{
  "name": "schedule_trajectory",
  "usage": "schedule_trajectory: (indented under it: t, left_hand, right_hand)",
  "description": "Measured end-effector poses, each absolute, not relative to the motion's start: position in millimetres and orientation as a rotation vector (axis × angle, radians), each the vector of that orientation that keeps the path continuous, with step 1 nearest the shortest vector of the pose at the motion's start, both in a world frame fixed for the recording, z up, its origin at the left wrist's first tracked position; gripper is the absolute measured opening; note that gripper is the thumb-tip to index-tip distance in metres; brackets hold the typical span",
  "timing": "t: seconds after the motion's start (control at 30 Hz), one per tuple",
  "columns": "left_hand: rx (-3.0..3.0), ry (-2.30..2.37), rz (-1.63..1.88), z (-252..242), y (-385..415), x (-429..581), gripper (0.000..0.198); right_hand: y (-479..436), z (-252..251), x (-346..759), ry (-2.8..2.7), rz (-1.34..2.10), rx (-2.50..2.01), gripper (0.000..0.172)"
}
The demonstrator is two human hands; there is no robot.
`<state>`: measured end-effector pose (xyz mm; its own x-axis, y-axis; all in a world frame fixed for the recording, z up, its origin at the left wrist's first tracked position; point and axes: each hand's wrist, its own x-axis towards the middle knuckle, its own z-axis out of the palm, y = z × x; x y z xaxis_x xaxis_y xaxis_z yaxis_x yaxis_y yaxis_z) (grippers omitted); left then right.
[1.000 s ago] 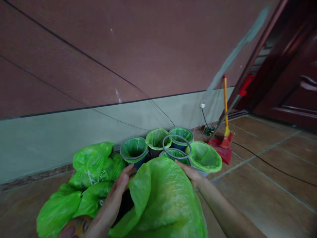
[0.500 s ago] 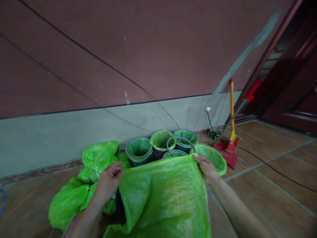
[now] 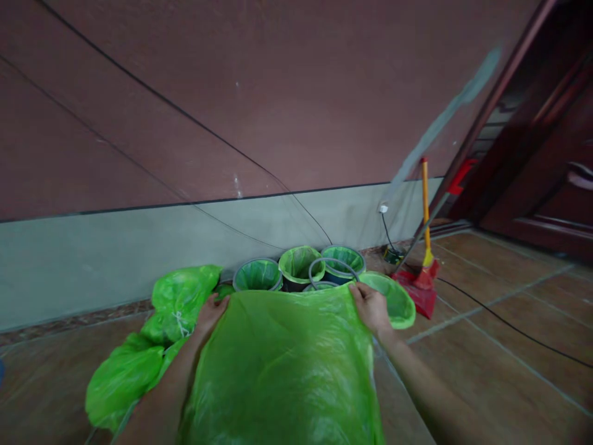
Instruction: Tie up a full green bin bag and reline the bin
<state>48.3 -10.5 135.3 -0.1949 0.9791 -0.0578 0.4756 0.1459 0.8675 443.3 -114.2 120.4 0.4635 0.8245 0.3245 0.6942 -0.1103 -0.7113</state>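
A large green plastic bag [image 3: 287, 364] spreads out in front of me, its upper edge stretched between both hands. My left hand [image 3: 212, 314] pinches the upper left corner. At the upper right corner, my right hand [image 3: 369, 306] is closed on the same edge, thumb on the near side. Behind that edge stand several bins lined with green bags, among them a left bin [image 3: 258, 275], a middle bin [image 3: 301, 264] and a back right bin [image 3: 343, 259]. A loose grey ring [image 3: 311, 267] rests over them. The bag hides whatever is beneath it.
Knotted, filled green bags [image 3: 178, 303] lie left of my left arm. Right of the bins is a tilted lined bin [image 3: 393, 300]. Beyond it are a red dustpan [image 3: 419, 293] and a yellow-handled broom [image 3: 426, 210]. A black cable [image 3: 509, 327] crosses the tiles.
My left hand, open beside the bag before, has closed on its left corner. The bag's top edge is now pulled straighter and wider, and the view has shifted slightly.
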Motion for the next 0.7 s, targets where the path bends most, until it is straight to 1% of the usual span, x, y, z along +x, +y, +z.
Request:
schedule_trajectory:
  t: [0.07,0.13,0.23,0.27,0.33,0.4,0.47,0.5,0.6,0.63,0.7]
  left_hand:
    - [1.426,1.801,0.903,136.1,-11.9,42.1,0.04]
    - [1.551,1.856,0.868,148.0,-12.8,38.9,0.048]
    - [1.743,1.854,0.92,189.6,-16.8,49.9,0.056]
    - [1.806,1.771,0.983,207.9,-20.6,59.0,0.058]
    - [1.9,1.396,1.114,244.1,-32.3,84.1,0.062]
    - [1.949,1.008,1.033,271.3,-46.5,113.6,0.061]
    - [2.006,0.775,0.907,284.1,-57.8,139.6,0.062]
    - [1.997,0.719,0.869,285.4,-61.3,149.5,0.06]
    - [1.954,0.672,0.838,278.5,-63.2,163.4,0.044]
    - [1.93,0.687,0.869,275.3,-61.7,163.5,0.039]
    - [1.866,0.732,0.97,270.3,-56.9,159.3,0.032]
  right_hand:
    - [-115.0,121.9,440.6,-1.312,0.193,-1.843,0.049]
    - [-115.9,128.8,435.1,-1.336,0.213,-1.782,0.047]
    - [-116.0,151.4,417.0,-1.371,0.257,-1.641,0.043]
    - [-115.8,162.1,408.2,-1.4,0.271,-1.592,0.042]
    - [-115.0,186.7,387.4,-1.501,0.304,-1.493,0.038]
    - [-113.8,212.7,365.4,-1.627,0.363,-1.379,0.036]
    - [-111.9,236.3,346.5,-1.731,0.417,-1.279,0.033]
    - [-110.8,246.2,339.1,-1.764,0.444,-1.237,0.031]
    - [-108.2,264.1,328.0,-1.765,0.567,-1.139,0.029]
    - [-108.7,266.0,327.6,-1.738,0.617,-1.131,0.031]
    - [-113.2,264.9,329.8,-1.704,0.675,-1.183,0.047]
